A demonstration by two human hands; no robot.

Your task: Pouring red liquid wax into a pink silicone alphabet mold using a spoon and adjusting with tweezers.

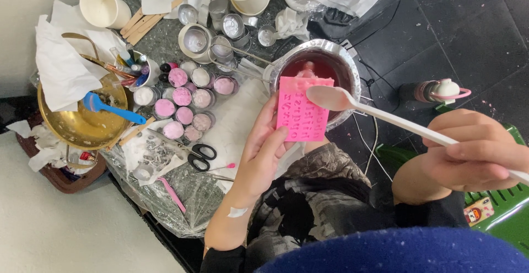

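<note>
spoon [397, 119] handle end cut off, pot [317, 69] contents half-hidden

Pink mould [302, 109] in left hand [263, 151], spoon [352, 103] above

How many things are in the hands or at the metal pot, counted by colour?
Pink: 1, the mould in the left hand
White: 1, the spoon in the right hand
Silver: 1, the metal pot, with dark red liquid inside
Total: 3
</note>
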